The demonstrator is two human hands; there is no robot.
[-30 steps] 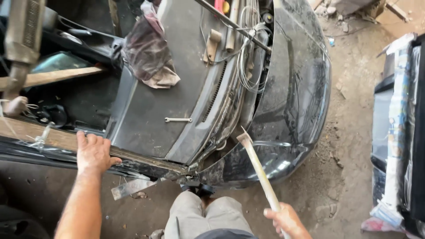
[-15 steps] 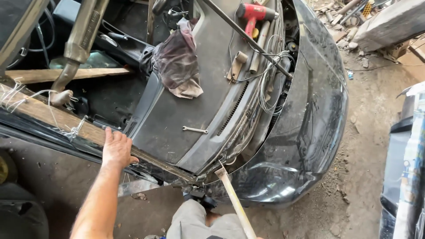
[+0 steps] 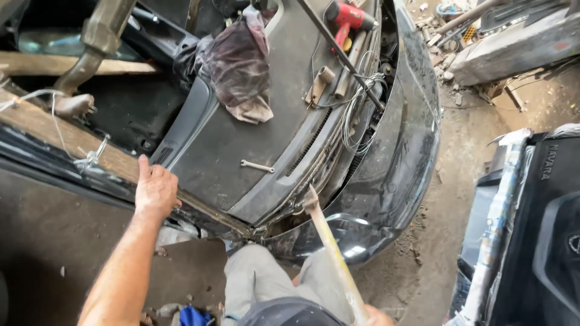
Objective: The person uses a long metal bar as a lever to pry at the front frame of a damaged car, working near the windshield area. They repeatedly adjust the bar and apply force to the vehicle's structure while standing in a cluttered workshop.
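A: Where is the camera sitting?

B: It is riding on the person's head, looking steeply down over their own knees at the dark car body [image 3: 399,163] close in front.

A: How near is it getting?

B: Near enough that the left hand [image 3: 156,190] on the car's edge is filling the near left, while the right hand [image 3: 377,317] is barely showing at the bottom edge.

A: And which way is it facing?

B: Forward and down, tilted, so the dirt floor [image 3: 477,139] is running up the right side towards the rubble far off. There is only this one view, so nothing is being shared.
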